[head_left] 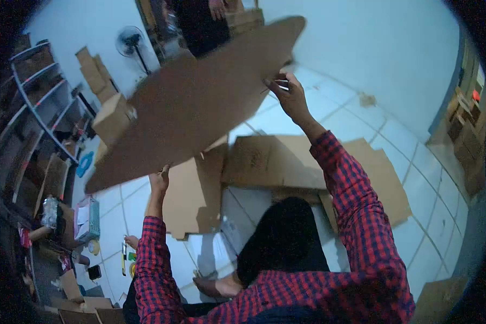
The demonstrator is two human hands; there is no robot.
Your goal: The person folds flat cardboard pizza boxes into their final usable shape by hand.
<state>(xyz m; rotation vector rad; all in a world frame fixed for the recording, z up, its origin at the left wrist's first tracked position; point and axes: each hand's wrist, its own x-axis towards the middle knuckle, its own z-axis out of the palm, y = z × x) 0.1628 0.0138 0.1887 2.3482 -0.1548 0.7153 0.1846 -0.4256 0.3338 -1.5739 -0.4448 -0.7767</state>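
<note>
A large brown cardboard sheet is held up in the air, tilted, its upper end pointing to the far right. My left hand grips its lower edge, with most of the fingers hidden behind the board. Near the right edge, my right hand is closed on the sheet with thumb and fingers pinched together. Below it on the floor lie a flattened cardboard piece and a wider folded one, in front of my bent knee.
A metal shelf lines the left side. Near it are a teal basket, a phone, a yellow cutter and a cardboard box. A fan and a standing person are at the back.
</note>
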